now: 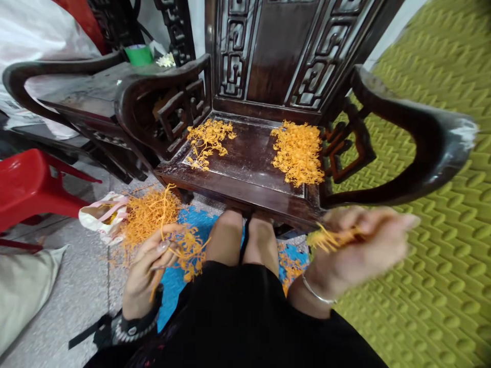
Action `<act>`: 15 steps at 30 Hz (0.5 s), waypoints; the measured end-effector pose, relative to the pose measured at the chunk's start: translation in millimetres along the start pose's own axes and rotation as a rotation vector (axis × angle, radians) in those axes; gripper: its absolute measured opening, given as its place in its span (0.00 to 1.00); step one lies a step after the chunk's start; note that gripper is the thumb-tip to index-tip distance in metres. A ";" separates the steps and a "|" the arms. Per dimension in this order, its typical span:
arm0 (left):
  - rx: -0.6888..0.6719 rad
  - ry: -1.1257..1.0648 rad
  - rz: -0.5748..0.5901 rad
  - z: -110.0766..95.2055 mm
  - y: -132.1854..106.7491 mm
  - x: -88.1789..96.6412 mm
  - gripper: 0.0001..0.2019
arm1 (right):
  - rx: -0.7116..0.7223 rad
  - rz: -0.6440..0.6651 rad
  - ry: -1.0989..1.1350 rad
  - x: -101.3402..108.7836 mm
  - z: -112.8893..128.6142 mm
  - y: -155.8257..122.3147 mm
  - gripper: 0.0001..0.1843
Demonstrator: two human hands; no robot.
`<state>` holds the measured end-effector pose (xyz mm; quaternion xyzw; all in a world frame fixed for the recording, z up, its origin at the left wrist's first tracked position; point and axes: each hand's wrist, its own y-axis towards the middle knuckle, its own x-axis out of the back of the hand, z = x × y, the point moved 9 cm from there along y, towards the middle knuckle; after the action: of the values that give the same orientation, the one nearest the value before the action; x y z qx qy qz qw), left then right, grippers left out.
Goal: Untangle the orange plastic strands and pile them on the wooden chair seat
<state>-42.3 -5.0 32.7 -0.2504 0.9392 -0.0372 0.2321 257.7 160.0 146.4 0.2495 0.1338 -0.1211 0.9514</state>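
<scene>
I have the left hand low on the left, its grip pinched on an orange branching sprig. The curly branches spread rightward from the grip, toward the knees; a thin strand rises out of the same grip, toward the dark wooden chair, and a stem end pokes out below. The right hand, blurred, is curled around an orange bunch whose loose ends point left, toward the other hand. The left hand is nearer the stringy orange tangle on the floor; the right is nearer the dense orange heap on the seat. A sparser, lacy orange cluster lies at the seat's left.
</scene>
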 end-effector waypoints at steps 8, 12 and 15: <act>-0.167 0.294 0.272 7.4 21.5 -101.8 0.14 | -0.269 0.371 0.033 -58.0 -26.3 -31.3 0.20; -0.185 0.393 0.523 19.6 25.6 -139.7 0.16 | -0.254 0.735 -0.211 -78.2 -32.9 -55.5 0.19; -0.220 0.496 0.588 21.1 24.8 -149.3 0.16 | -0.210 0.874 -0.265 -81.3 -37.3 -64.9 0.18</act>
<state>70.5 90.4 71.6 0.0224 0.9967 0.0723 -0.0291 155.1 137.3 111.9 0.1672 -0.0950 0.2742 0.9422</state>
